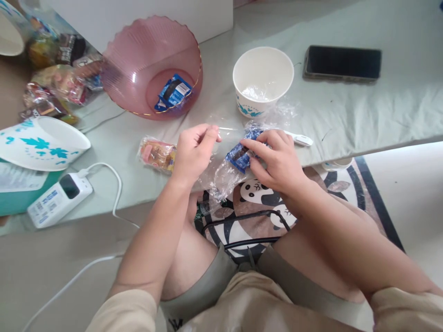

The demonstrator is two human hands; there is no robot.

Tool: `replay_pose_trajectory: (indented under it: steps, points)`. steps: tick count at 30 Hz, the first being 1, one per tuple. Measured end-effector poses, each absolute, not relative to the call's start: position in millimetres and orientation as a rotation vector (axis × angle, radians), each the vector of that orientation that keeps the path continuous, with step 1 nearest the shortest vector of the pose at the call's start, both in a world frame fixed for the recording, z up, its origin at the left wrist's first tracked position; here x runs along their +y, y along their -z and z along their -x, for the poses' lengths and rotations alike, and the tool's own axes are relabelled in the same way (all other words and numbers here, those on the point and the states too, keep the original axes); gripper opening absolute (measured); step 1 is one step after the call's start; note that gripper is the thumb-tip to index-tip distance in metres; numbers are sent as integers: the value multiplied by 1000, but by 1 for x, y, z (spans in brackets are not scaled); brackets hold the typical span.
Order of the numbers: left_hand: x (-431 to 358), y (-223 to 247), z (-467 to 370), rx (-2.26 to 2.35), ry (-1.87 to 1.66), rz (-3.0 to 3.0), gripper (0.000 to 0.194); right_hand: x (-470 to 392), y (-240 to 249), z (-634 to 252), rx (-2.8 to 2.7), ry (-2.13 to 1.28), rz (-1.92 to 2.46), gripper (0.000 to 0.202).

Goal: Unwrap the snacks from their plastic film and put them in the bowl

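My left hand (199,150) is closed, thumb pressed to the curled fingers, pinching an edge of a clear plastic bag (224,177). My right hand (275,154) rests its fingertips on a blue snack packet (238,157) that lies on or in the clear plastic near the table's front edge. Left of my left hand is a pink and yellow snack packet (157,154). Another blue packet (175,92) lies inside the pink glass bowl (138,50). A white paper tub (263,69) with clear plastic in it stands behind my right hand.
A black phone (342,62) lies at the back right. A white handle (301,139) sticks out beyond my right hand. At left are bagged snacks (65,83), a tipped paper tub (44,143) and a white power bank (60,198) with a cable hanging off the table.
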State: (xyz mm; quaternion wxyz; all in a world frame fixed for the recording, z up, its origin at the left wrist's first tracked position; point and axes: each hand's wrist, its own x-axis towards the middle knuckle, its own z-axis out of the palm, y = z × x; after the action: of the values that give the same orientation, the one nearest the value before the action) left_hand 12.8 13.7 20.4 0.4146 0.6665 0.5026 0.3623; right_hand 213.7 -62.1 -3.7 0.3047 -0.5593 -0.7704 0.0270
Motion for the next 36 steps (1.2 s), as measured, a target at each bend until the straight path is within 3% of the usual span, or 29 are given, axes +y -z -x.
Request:
replay_pose_trajectory:
  steps: [9,16,21,23,26,33,36]
  points:
    - [15,-28,-15,1331,-888,-1236,44,-61,3,-214,-1959,-66,1591,31]
    - [15,-16,-15,1361,-849,-1333,14,-58,9,-220,-1832,-207,1577,42]
    - [10,-9,-14,1392,-940,-1821,61,-58,12,-221,-1859,-280,1594,62]
    - [8,-15,-17,1387,-984,-2016,70,-56,10,-221,-1869,-307,1564,67]
    - [8,-22,-28,1318,-937,-2160,59,-53,6,-221,-1911,-326,1482,73]
    - [20,-12,-50,1445,-877,-2028,11,-51,6,-219,-1934,-330,1444,73]
    - [26,-11,-50,1410,-965,-1920,14,-51,7,-220,-1928,-339,1442,72]
